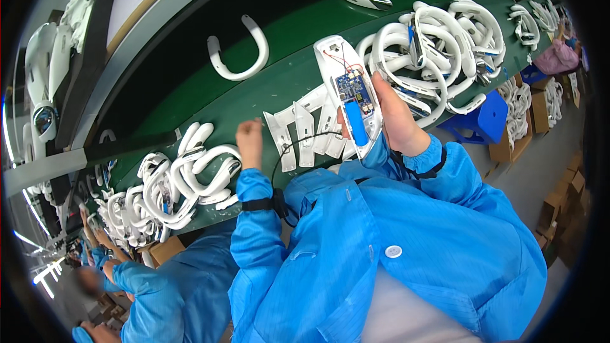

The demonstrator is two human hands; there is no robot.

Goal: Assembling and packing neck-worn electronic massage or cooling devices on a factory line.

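Observation:
My right hand (pixel 403 117) grips an open white neck fan housing (pixel 332 63), held tilted over the bench's front edge. Inside it show a blue circuit board (pixel 356 94), a blue battery (pixel 356 126) and thin red wires near the upper end. My left hand (pixel 250 143) is raised left of the housing, apart from it, with its fingers curled together. Whatever is between those fingers is too small or hidden to make out. Several loose white cover pieces (pixel 305 134) lie on the bench between my hands.
Piles of white curved neck fans lie on the green bench (pixel 289 67) at right (pixel 438 51) and left (pixel 171 181). A black cord (pixel 298 143) runs by my left wrist strap (pixel 278 203). A blue stool (pixel 480 117) and cartons stand right; a co-worker (pixel 171 292) sits left.

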